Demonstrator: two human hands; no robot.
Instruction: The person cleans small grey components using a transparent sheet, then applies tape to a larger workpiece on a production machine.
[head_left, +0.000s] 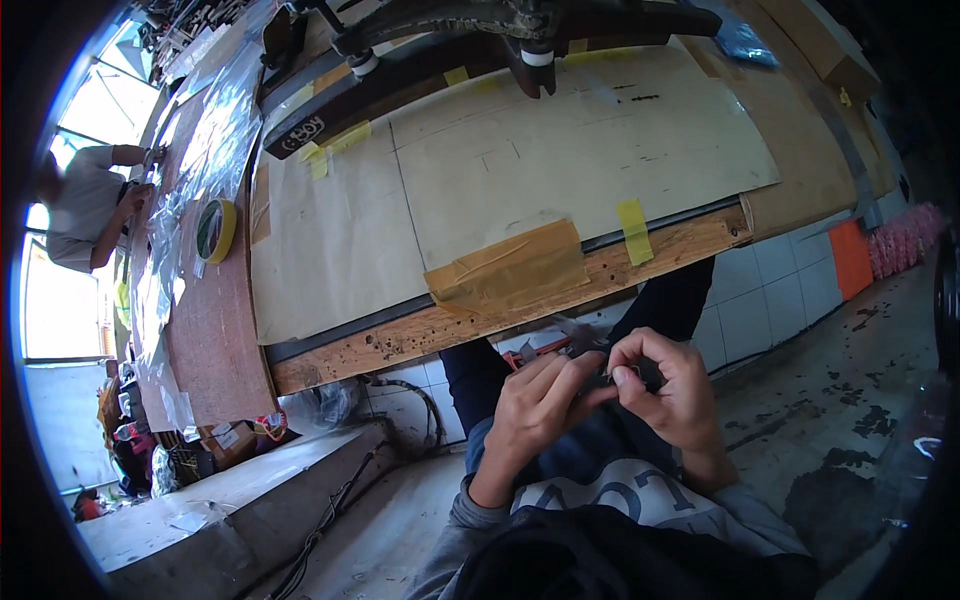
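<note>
Both hands meet over my lap, just in front of the table's near edge. My left hand (540, 400) is closed, its thumb and fingertips reaching toward the other hand. The fingers of my right hand (668, 392) are bent into a pinch. Between the fingertips is something small and thin, too small to name. Beyond the left fingers, below the table edge, lies a tool with a red part (540, 352) and grey metal; its kind is unclear. The wooden table edge (600, 272) runs past the hands, with strips of tape on it.
Cream paper (480, 170) covers the tabletop. A black clamp-like metal frame (440, 50) spans its far side. At the left, a yellow tape roll (216, 231) rests on a reddish-brown board (210, 340) with clear plastic sheet. Another person (90, 205) works at far left.
</note>
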